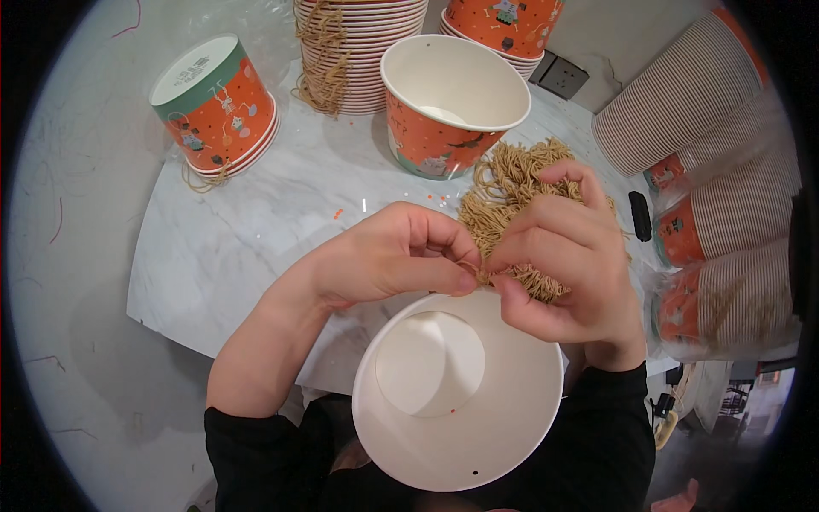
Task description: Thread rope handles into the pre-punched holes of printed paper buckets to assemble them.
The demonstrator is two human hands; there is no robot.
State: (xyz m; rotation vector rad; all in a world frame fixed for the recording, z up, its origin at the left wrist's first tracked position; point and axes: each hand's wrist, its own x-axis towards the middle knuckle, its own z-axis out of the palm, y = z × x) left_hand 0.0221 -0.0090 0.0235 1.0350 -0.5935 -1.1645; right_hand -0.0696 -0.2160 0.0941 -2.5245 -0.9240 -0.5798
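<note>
A white-lined paper bucket (512, 401) tilts against my body at the table's edge, its open mouth facing up. A small dark hole shows in its wall near the lower rim. At the bucket's far rim, my left hand (401, 256) is closed in a pinch on a tan cord, of which only a bit shows. Close beside it, the thumb and index finger of my right hand (567, 256) meet at the same spot, seemingly on that cord, with the other fingers curled loosely. A heap of tan cords (490, 200) lies just beyond and partly under my right hand.
An orange printed paper bucket (456, 94) stands upright behind the cord heap. Upside-down buckets (222, 111) are stacked at the left. A tall rim-edged stack (384, 60) draped with cords is at the back. Wrapped bucket stacks (682, 94) line the right, near a black object (640, 216).
</note>
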